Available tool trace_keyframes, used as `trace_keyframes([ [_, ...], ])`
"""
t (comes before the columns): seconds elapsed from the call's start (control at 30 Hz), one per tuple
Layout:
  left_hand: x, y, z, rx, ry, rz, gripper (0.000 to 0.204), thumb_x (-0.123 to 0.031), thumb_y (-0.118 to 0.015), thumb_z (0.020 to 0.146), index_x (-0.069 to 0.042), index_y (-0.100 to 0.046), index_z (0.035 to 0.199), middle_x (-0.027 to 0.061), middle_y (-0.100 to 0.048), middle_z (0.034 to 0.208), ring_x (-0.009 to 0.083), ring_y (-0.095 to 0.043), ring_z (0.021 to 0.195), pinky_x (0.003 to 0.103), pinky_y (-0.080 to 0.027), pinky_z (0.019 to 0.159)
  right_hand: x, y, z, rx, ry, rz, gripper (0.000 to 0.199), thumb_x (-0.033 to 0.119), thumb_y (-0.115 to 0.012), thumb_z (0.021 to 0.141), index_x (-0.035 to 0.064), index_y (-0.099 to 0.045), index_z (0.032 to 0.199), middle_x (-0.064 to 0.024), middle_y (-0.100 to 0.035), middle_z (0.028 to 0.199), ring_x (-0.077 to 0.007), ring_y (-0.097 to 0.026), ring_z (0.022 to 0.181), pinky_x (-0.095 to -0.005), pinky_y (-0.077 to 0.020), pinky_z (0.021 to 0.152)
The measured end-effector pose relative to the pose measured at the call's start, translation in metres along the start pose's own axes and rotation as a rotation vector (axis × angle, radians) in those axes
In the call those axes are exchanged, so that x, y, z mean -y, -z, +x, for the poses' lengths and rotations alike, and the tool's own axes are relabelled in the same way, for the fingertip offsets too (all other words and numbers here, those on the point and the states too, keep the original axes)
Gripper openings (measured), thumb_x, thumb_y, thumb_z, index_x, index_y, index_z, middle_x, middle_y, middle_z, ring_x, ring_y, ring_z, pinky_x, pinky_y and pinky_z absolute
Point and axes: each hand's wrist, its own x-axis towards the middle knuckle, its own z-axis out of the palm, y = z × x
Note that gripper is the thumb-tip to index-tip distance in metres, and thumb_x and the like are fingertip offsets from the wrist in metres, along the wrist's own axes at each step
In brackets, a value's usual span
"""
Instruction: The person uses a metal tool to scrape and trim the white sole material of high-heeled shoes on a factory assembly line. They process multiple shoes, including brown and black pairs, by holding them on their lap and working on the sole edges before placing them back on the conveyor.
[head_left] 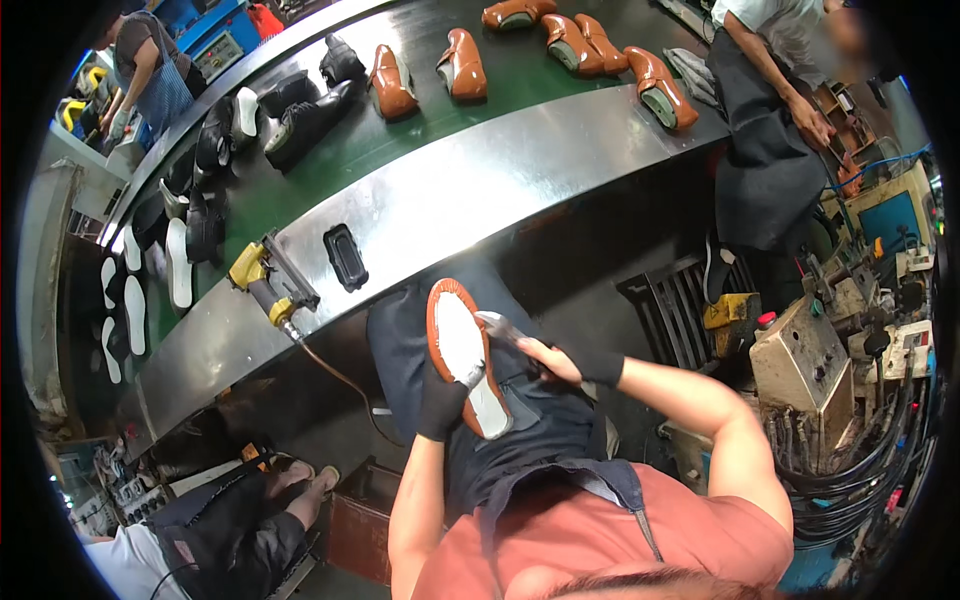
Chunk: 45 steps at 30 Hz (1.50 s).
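The left hand (440, 400), in a black glove, is clenched around the lower part of a brown shoe (462, 352), holding it sole-up over the lap against a dark apron (520, 400). The right hand (560, 362) grips a metal tool (500, 326) whose tip touches the shoe's edge. Six more brown shoes (560, 45) lie on the green belt (360, 150), alongside a cluster of black shoes (300, 115). One yellow nail gun (268, 282) and one black tray (346, 257) rest on the steel counter (480, 195).
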Motion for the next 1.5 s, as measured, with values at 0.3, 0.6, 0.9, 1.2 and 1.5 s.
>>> trace_keyframes([
  [0.3,-0.121,0.003,0.123,0.03,-0.084,-0.295,0.056,-0.026,-0.067,0.089,0.001,-0.046,0.133,0.0151,-0.063,0.114,0.0257,-0.064,0.101,0.039,-0.054,0.086,-0.106,-0.072,0.041,-0.634,0.404,0.027,0.05,0.049,-0.044,0.1,0.0033,-0.062,0.112,-0.0078,-0.064,0.075,-0.016,-0.058,0.055,-0.0306,-0.0483,0.057],
  [0.6,-0.253,0.12,0.476,-0.456,-0.142,0.926,0.07,-0.03,-0.07,0.075,-0.005,-0.044,0.135,0.0213,-0.063,0.115,0.0336,-0.066,0.101,0.044,-0.052,0.089,-0.036,-0.019,0.065,-0.068,-0.08,0.081,0.056,0.051,-0.041,0.099,0.0019,-0.068,0.093,-0.0119,-0.064,0.067,-0.0234,-0.062,0.061,-0.0354,-0.0487,0.067],
  [0.9,-0.164,-0.159,0.481,-0.247,-0.604,1.194,0.089,-0.045,-0.073,0.076,0.003,-0.034,0.139,0.0257,-0.049,0.13,0.0428,-0.051,0.119,0.045,-0.042,0.1,-0.025,-0.005,0.077,-0.342,0.068,-0.051,0.061,0.048,-0.046,0.099,0.0013,-0.06,0.062,-0.0107,-0.058,0.055,-0.0215,-0.056,0.051,-0.037,-0.0432,0.053],
  [1.2,-0.196,-0.087,0.519,-0.16,0.033,0.425,0.064,-0.039,-0.068,0.083,-0.001,-0.05,0.131,0.0169,-0.059,0.123,0.0267,-0.062,0.105,0.038,-0.051,0.09,-0.035,-0.02,0.068,-0.133,0.004,0.197,0.055,0.045,-0.042,0.101,0.0019,-0.065,0.077,-0.0071,-0.053,0.053,-0.0162,-0.052,0.05,-0.0321,-0.0425,0.051],
  [1.5,-0.146,0.138,0.137,-0.216,-0.704,0.879,0.057,-0.019,-0.074,0.076,-0.002,-0.054,0.126,0.0099,-0.061,0.115,0.0191,-0.06,0.103,0.033,-0.051,0.088,-0.065,-0.033,0.035,-0.25,-0.006,0.515,0.052,0.039,-0.043,0.102,0.0118,-0.039,0.147,-0.0038,-0.056,0.063,-0.008,-0.056,0.05,-0.0238,-0.0481,0.05],
])
